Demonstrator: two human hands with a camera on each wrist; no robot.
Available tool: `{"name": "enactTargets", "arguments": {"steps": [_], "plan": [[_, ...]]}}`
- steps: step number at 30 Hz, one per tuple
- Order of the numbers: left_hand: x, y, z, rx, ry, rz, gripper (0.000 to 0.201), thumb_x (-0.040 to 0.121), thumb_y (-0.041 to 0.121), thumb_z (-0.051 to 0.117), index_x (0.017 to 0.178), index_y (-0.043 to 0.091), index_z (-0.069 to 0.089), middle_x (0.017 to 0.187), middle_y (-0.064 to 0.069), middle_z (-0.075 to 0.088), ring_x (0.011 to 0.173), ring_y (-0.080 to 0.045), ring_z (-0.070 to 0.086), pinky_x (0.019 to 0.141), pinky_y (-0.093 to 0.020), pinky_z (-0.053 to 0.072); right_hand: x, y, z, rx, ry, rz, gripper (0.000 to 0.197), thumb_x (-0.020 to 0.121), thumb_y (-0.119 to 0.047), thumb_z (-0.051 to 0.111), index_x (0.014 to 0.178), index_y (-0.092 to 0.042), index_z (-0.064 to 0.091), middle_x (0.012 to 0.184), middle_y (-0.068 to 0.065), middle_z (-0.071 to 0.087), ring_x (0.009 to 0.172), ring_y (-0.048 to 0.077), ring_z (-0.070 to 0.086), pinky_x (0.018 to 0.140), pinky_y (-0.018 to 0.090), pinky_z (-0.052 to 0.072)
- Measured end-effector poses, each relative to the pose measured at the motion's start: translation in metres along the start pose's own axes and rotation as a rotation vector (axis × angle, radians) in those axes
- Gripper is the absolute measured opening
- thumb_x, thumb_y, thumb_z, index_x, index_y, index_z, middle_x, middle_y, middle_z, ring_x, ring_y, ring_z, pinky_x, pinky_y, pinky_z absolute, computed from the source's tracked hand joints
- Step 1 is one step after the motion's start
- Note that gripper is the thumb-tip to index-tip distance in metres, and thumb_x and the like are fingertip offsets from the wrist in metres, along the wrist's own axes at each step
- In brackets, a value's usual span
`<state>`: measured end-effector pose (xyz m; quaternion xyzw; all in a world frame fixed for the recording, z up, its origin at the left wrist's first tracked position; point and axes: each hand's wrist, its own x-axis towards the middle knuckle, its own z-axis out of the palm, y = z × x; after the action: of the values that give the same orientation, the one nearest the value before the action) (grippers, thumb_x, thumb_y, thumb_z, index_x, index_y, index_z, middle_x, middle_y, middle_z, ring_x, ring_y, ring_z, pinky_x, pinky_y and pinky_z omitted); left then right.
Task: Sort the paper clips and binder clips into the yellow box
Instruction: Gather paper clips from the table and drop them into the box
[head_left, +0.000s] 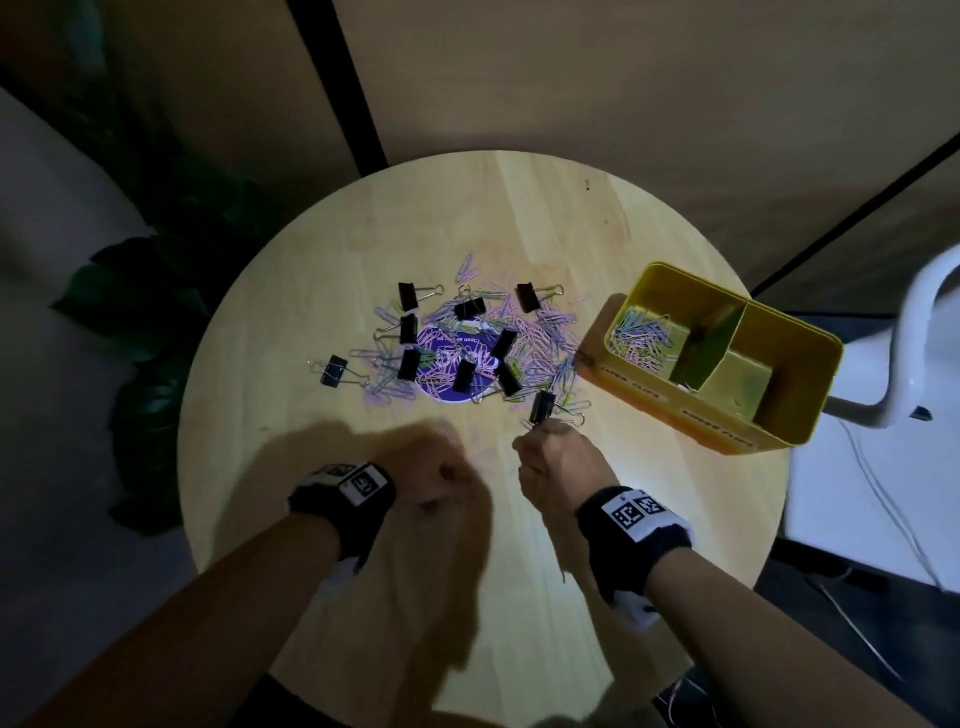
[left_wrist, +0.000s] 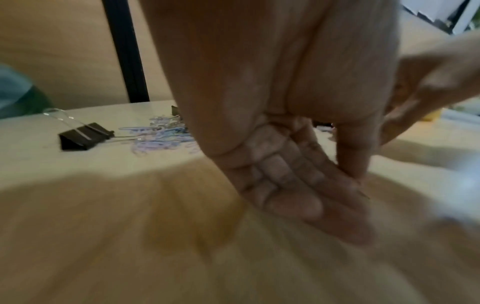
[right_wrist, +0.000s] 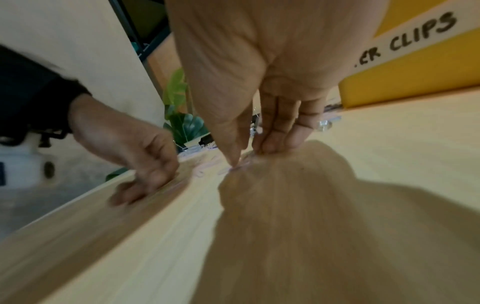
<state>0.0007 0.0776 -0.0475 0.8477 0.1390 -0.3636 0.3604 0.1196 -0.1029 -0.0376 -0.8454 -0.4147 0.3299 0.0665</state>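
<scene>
A heap of pastel paper clips (head_left: 545, 332) and several black binder clips (head_left: 408, 296) lies mid-table, partly on a purple disc (head_left: 451, 396). The yellow box (head_left: 810, 332) stands at the right; its left compartment holds paper clips (head_left: 641, 338). My right hand (head_left: 537, 428) is just below one binder clip (head_left: 542, 405). In the right wrist view, this right hand (right_wrist: 244, 158) pinches a pale paper clip (right_wrist: 233, 167) against the table. My left hand (head_left: 447, 473) rests curled on the wood. In the left wrist view, that hand (left_wrist: 358, 185) presses thumb to index, where a thin wire tip shows.
A lone binder clip (head_left: 334, 370) lies left of the heap, also seen as the binder clip (left_wrist: 83, 136). A dark leafy plant (head_left: 156, 312) stands beyond the table's left edge. A white object (head_left: 924, 338) sits to the right of the box. Bare wood (head_left: 467, 597) lies near me.
</scene>
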Motion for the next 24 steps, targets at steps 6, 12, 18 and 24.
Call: {"name": "enactTargets", "arguments": {"steps": [6,12,18,24], "plan": [[0.003,0.014,-0.018,-0.18,-0.05,-0.013,0.019,0.081,0.017,0.064,0.07,0.003,0.069,0.061,-0.009,0.067,0.056,-0.019,0.063,0.06,-0.024,0.05,-0.004,0.006,0.001,0.121,0.116,0.12,0.045,0.082,-0.037,0.061,0.122,-0.018,0.058,0.118,0.006,0.052,0.106,0.025,0.054,0.09,0.035,0.05],[0.0,0.007,0.004,-0.045,-0.016,0.083,0.014,0.076,0.024,0.066,0.077,0.01,0.07,0.074,-0.007,0.071,0.058,-0.004,0.055,0.059,-0.017,0.042,-0.003,-0.014,0.016,0.098,0.088,0.028,0.04,0.08,-0.036,0.062,0.112,-0.014,0.06,0.115,0.008,0.055,0.112,0.027,0.051,0.09,0.034,0.048],[0.005,0.008,-0.016,-0.147,0.445,0.022,0.011,0.076,0.007,0.055,0.076,0.004,0.066,0.073,-0.005,0.062,0.068,-0.016,0.058,0.068,-0.022,0.045,0.002,-0.026,0.013,0.128,0.075,0.106,0.047,0.075,-0.041,0.073,0.107,-0.011,0.056,0.11,0.01,0.051,0.101,0.031,0.055,0.081,0.035,0.049],[0.005,-0.005,0.004,0.128,0.381,-0.084,0.057,0.079,0.005,0.054,0.134,0.012,0.042,0.126,-0.013,0.041,0.119,-0.027,0.039,0.102,-0.033,0.034,0.002,-0.04,0.03,-0.021,0.012,0.035,0.043,0.08,-0.038,0.067,0.11,-0.009,0.058,0.11,0.013,0.053,0.103,0.031,0.055,0.084,0.035,0.046]]}}
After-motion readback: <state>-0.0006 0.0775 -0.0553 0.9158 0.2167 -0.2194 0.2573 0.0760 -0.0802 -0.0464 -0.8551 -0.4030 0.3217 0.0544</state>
